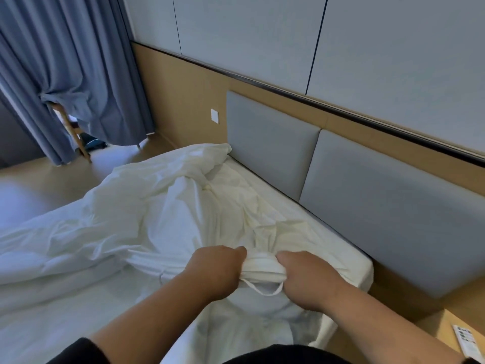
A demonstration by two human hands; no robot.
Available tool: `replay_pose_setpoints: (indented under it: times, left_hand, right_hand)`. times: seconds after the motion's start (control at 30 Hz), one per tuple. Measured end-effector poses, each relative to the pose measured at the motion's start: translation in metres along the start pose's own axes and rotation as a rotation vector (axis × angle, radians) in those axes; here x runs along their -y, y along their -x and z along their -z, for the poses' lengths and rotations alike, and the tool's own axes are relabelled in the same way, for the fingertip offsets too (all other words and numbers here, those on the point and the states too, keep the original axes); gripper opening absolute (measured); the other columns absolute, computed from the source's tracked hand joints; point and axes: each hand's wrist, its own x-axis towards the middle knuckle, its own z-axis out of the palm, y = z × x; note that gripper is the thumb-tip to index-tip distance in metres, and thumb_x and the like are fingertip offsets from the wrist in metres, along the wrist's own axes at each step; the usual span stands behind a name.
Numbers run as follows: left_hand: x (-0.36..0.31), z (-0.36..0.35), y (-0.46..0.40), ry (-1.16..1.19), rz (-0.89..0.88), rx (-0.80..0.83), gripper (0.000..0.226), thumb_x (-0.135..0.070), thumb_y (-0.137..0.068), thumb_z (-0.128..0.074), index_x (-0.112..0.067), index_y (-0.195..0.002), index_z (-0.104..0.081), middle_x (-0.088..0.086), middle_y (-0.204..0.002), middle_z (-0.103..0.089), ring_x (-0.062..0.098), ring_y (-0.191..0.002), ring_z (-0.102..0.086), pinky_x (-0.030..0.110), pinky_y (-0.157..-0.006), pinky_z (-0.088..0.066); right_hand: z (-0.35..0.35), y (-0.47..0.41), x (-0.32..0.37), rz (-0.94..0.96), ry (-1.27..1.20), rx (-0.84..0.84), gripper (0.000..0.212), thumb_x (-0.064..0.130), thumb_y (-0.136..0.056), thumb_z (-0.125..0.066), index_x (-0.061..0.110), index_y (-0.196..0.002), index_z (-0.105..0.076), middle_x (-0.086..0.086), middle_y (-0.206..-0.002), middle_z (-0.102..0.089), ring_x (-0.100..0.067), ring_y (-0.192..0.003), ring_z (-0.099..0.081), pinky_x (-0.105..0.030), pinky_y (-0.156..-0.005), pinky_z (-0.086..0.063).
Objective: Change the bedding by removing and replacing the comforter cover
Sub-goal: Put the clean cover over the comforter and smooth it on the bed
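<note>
Closest in, both bare forearms reach out over the near edge of the bed. The left hand (214,269) and the right hand (307,278) sit close together, knuckles up, each with its fingers curled down and clamped on the same gathered bunch of the crumpled white cotton comforter cover (162,214) — the bunched fabric bridges the small gap between the two fists. The fingertips themselves are buried in the cloth and out of sight. A thin white fabric tie loop (265,290) droops from the underside of that bunch, hanging between the hands.

Beyond the fists, the cover spreads away in loose folds across the white mattress (338,248), heaped toward the far left corner of the bed. To the right, a white remote control (465,342) lies on a light wooden bedside surface (458,315). Behind the bed stand two grey padded headboard panels (270,143) set against tan wood panelling — a white wall switch (214,116) sits on it. Farthest off, blue pleated curtains (65,61) hang at the left.
</note>
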Motion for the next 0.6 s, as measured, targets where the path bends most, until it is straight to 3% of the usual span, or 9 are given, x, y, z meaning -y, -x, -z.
replay_pose_setpoints:
  times: [0.1, 0.13, 0.2, 0.23, 0.3, 0.37, 0.47, 0.53, 0.6]
  left_hand:
    - [-0.009, -0.021, -0.014, 0.069, -0.107, -0.068, 0.022, -0.028, -0.090, -0.050, -0.029, -0.111, -0.054, -0.003, -0.100, -0.058, 0.021, -0.096, -0.060, 0.035, -0.073, -0.049]
    - [-0.011, -0.027, -0.020, 0.105, -0.150, -0.073, 0.023, -0.026, -0.091, -0.049, -0.029, -0.113, -0.057, -0.004, -0.108, -0.057, 0.019, -0.104, -0.057, 0.035, -0.084, -0.049]
    - [-0.016, -0.035, -0.025, 0.138, -0.262, 0.025, 0.024, -0.025, -0.096, -0.044, -0.025, -0.115, -0.058, -0.008, -0.117, -0.057, 0.016, -0.116, -0.052, 0.031, -0.110, -0.035]
    - [-0.017, -0.040, -0.025, 0.176, -0.288, 0.097, 0.021, -0.027, -0.097, -0.042, -0.026, -0.114, -0.055, -0.011, -0.112, -0.057, 0.017, -0.116, -0.054, 0.028, -0.111, -0.032]
    - [-0.021, -0.042, -0.023, 0.290, -0.257, 0.208, 0.011, -0.040, -0.093, -0.045, -0.031, -0.099, -0.046, -0.017, -0.089, -0.054, 0.018, -0.098, -0.060, 0.024, -0.085, -0.044]
    - [-0.022, -0.032, -0.025, 0.279, -0.242, 0.307, 0.028, -0.057, -0.087, -0.049, -0.030, -0.090, -0.046, -0.015, -0.080, -0.055, 0.015, -0.082, -0.057, 0.027, -0.067, -0.042]
    - [-0.022, -0.014, -0.031, 0.098, -0.247, 0.440, 0.048, -0.063, -0.086, -0.048, -0.017, -0.092, -0.061, -0.003, -0.088, -0.066, 0.020, -0.082, -0.061, 0.035, -0.076, -0.048]
    - [-0.024, -0.011, -0.034, 0.026, -0.253, 0.389, 0.034, -0.047, -0.092, -0.047, -0.017, -0.091, -0.063, 0.001, -0.092, -0.068, 0.020, -0.086, -0.062, 0.035, -0.080, -0.050]
    - [-0.025, -0.017, -0.038, 0.053, -0.260, 0.294, 0.016, -0.028, -0.093, -0.046, -0.020, -0.090, -0.059, 0.000, -0.096, -0.065, 0.020, -0.090, -0.062, 0.034, -0.081, -0.051]
  right_hand:
    - [0.007, 0.018, -0.011, -0.011, -0.288, 0.231, 0.009, 0.020, -0.067, -0.048, 0.028, -0.064, -0.052, 0.015, -0.060, -0.055, -0.002, -0.058, -0.049, -0.019, -0.055, -0.035]
    - [0.007, 0.025, -0.015, -0.023, -0.338, 0.258, 0.009, 0.018, -0.066, -0.050, 0.026, -0.062, -0.050, 0.014, -0.059, -0.052, -0.003, -0.058, -0.046, -0.023, -0.057, -0.035]
    - [0.003, 0.036, -0.021, -0.043, -0.394, 0.304, 0.009, 0.017, -0.064, -0.050, 0.025, -0.062, -0.049, 0.014, -0.060, -0.048, -0.005, -0.060, -0.044, -0.028, -0.059, -0.034]
    - [0.000, 0.040, -0.024, -0.046, -0.421, 0.327, 0.009, 0.017, -0.064, -0.050, 0.026, -0.063, -0.050, 0.015, -0.061, -0.048, -0.005, -0.061, -0.043, -0.028, -0.059, -0.033]
    - [-0.001, 0.046, -0.031, -0.066, -0.475, 0.354, 0.010, 0.018, -0.065, -0.050, 0.025, -0.069, -0.056, 0.013, -0.067, -0.052, -0.006, -0.065, -0.046, -0.027, -0.063, -0.034]
    - [0.002, 0.047, -0.037, -0.112, -0.536, 0.354, 0.013, 0.019, -0.064, -0.050, 0.022, -0.074, -0.058, 0.008, -0.071, -0.053, -0.009, -0.068, -0.046, -0.029, -0.066, -0.034]
    - [0.002, 0.045, -0.038, -0.153, -0.626, 0.358, 0.006, 0.023, -0.067, -0.058, 0.028, -0.067, -0.059, 0.013, -0.069, -0.057, -0.009, -0.067, -0.049, -0.028, -0.068, -0.036]
    - [-0.002, 0.041, -0.038, -0.144, -0.635, 0.385, 0.014, 0.033, -0.074, -0.073, 0.035, -0.088, -0.071, 0.017, -0.089, -0.071, -0.003, -0.082, -0.062, -0.024, -0.079, -0.045]
    - [-0.003, 0.034, -0.039, -0.170, -0.530, 0.396, 0.033, 0.042, -0.070, -0.079, 0.035, -0.102, -0.072, 0.015, -0.100, -0.073, -0.003, -0.092, -0.065, -0.023, -0.085, -0.048]
